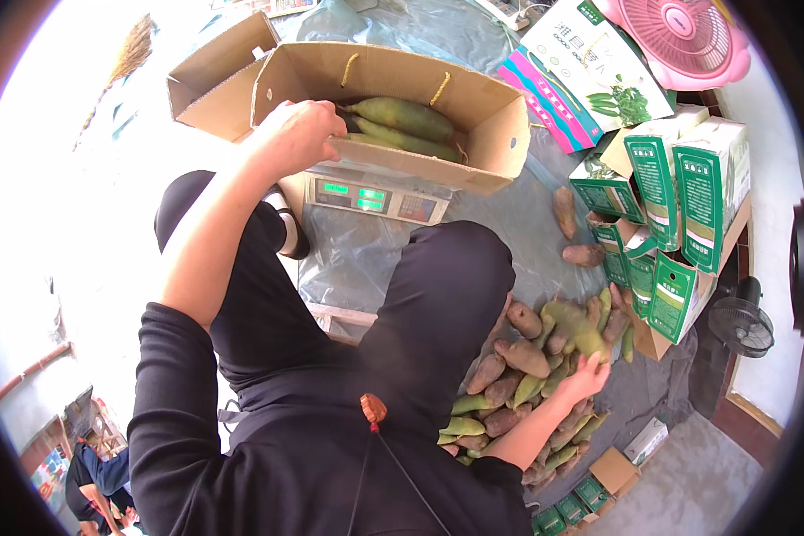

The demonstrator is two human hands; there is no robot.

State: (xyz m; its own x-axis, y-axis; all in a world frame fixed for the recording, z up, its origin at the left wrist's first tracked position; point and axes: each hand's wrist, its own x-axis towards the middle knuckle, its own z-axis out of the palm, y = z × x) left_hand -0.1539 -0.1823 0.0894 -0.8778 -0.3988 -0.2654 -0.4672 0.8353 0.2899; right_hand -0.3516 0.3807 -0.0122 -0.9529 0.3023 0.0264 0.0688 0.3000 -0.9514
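Note:
An open cardboard box [393, 165] with rope handles rests on a scale [375, 198] with green lit digits. Several long green radishes [405, 118] lie inside it. My left hand [297, 138] is closed on the box's near rim, at its left end. Down to the right, my right hand [588, 375] grips a green radish [581, 332], which is blurred by motion. It is over a pile of green and brownish, earth-coloured roots [523, 357] beside my right knee. Part of the pile is hidden by my right forearm.
Green and white cartons [701, 192] stand stacked at the right, near a black fan [740, 320]. A pink fan [679, 36] and a large printed box [581, 76] are at the far right. Another open box [219, 76] sits at the far left. Plastic sheeting [348, 246] covers the floor.

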